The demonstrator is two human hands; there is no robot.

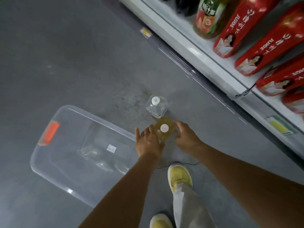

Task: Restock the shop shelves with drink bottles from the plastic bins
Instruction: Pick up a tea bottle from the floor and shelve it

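Left hand [148,143], right hand [185,137] on amber bottle [163,136], red JUICE cartons [243,28]

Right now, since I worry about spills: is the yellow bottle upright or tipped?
Upright: the yellow bottle stands on the floor, its white cap pointing straight up at the camera.

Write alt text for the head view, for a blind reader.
A person's left hand and right hand hold an upright yellow-drink bottle between them. A clear bottle stands just beyond on the grey floor, a clear plastic bin to the left, red juice cartons on the shelf at right.
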